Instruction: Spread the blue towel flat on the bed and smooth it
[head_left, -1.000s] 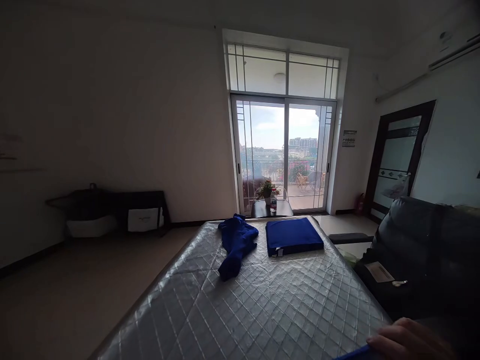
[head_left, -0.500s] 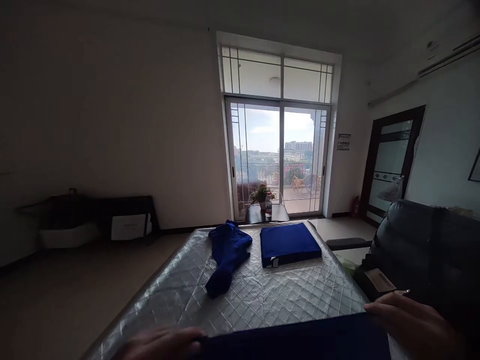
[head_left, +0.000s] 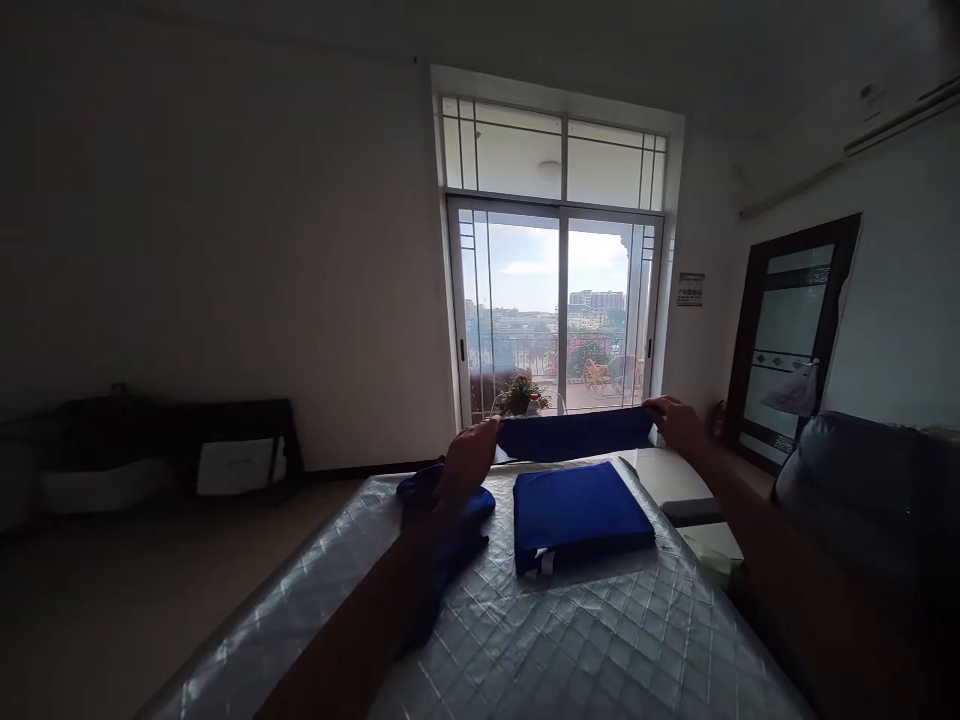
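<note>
Both arms reach forward over the silver quilted table cover (head_left: 592, 640). A folded dark blue cloth (head_left: 577, 434), probably a garment, is stretched between my hands above the far end. My left hand (head_left: 471, 455) is closed on its left end, and my right hand (head_left: 675, 420) pinches its right end. Just below it lies a neat stack of folded blue garments (head_left: 581, 510) with white tags at the near edge. To the left, partly hidden behind my left arm, is a crumpled blue garment (head_left: 469, 530).
Beyond the far edge stand a potted plant (head_left: 523, 395) and a bottle (head_left: 534, 403), before a sliding glass door (head_left: 559, 300). A black sofa (head_left: 862, 490) is at the right. A white box (head_left: 238, 466) sits by the left wall.
My hands have carried the folded blue cloth from the near edge forward and up, to above the far end, beyond the stack. The camera view has shifted slightly.
</note>
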